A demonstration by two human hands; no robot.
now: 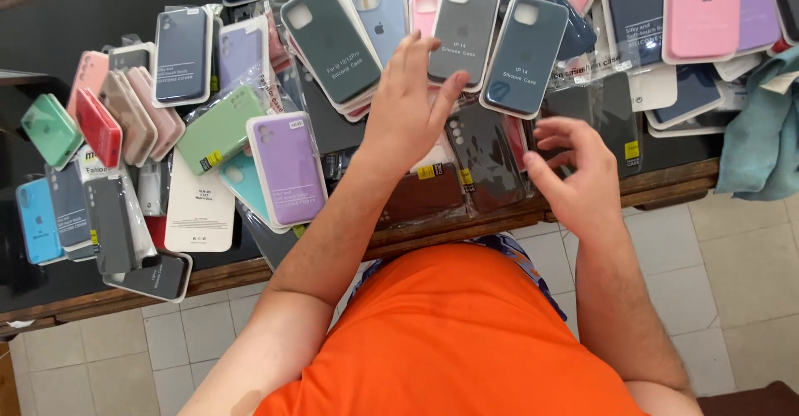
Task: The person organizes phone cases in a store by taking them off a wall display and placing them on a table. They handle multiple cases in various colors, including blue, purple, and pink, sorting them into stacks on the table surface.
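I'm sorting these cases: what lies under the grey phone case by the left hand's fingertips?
The grey case overlaps a pink case and dark clear-wrapped packs. The left hand touches its edge; whatever lies deeper is covered.

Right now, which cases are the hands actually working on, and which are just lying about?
In hand:
- left hand, open, fingertips on the grey boxed silicone phone case
- right hand, open, over dark clear-wrapped cases

Lying about:
- lilac boxed case
- mint green case
- teal cloth
- wooden table edge
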